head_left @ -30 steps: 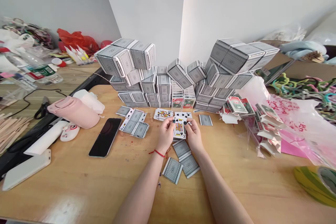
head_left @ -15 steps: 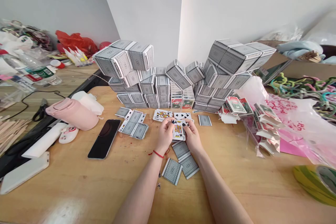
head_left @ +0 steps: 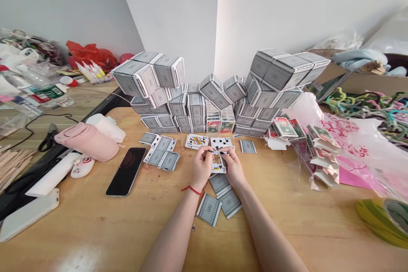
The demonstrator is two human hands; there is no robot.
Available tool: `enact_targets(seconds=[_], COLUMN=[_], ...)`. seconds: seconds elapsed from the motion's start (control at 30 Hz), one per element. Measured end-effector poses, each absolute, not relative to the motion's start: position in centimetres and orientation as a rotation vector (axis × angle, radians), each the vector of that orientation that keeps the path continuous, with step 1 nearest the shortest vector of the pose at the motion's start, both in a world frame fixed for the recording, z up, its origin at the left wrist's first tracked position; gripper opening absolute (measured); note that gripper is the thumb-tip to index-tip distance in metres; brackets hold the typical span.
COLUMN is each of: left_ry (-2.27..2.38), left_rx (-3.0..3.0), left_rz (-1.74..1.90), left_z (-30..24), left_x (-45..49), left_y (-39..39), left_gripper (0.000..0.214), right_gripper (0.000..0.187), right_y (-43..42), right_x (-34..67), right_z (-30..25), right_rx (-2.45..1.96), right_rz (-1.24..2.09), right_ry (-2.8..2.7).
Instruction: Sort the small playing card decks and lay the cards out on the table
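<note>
A face-up king playing card (head_left: pixel 217 163) is between my hands, above the middle of the table. My left hand (head_left: pixel 202 165) pinches its upper left side, and my right hand (head_left: pixel 233 166) has the upper right side. Both thumbs meet near the top edge, where fingers partly hide the card. Just beyond lie a face-up picture card (head_left: pixel 196 141) and a face-up spade card (head_left: pixel 221 142). Closer to me, several grey-backed cards with folded white edges (head_left: pixel 209 209) lie face down. Behind stands a stacked structure of grey card cubes (head_left: pixel 196 104).
Left of my arms are a black phone (head_left: pixel 126 171), a pile of cards (head_left: pixel 162 152) and a pink bottle (head_left: pixel 89 141). One folded card (head_left: pixel 247 146) lies right of my hands. Empty card boxes (head_left: pixel 323 157), plastic bags (head_left: pixel 357 136) and yellow-green tape (head_left: pixel 379 221) are on the right.
My view has shifted slightly. My fingers have moved along the king card's top edge, with the thumbs now closer together, and the card sits a little lower.
</note>
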State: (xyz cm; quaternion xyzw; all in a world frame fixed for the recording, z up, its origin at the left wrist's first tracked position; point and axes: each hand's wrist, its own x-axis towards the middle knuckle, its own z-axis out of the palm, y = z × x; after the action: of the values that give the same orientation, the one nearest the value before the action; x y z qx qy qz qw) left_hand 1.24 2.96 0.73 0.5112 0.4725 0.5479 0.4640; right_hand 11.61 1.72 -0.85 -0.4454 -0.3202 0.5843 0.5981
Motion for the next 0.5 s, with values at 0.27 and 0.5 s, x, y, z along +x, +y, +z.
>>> enact_targets(seconds=[0.27, 0.5], left_ry=[1.186, 1.147], left_rx=[1.377, 1.581], left_rz=[1.308, 1.218], left_z=[1.3, 1.9], left_x=[0.9, 0.3], left_y=[2.5, 2.4], left_gripper=[0.013, 0.017], right_gripper=[0.01, 0.023], right_y=[1.4, 1.5], right_x=[11.7, 11.7], right_z=[0.0, -0.1], right_rx=[-0.968, -0.971], right_rz=[1.381, 1.425], right_ry=[-0.694, -0.656])
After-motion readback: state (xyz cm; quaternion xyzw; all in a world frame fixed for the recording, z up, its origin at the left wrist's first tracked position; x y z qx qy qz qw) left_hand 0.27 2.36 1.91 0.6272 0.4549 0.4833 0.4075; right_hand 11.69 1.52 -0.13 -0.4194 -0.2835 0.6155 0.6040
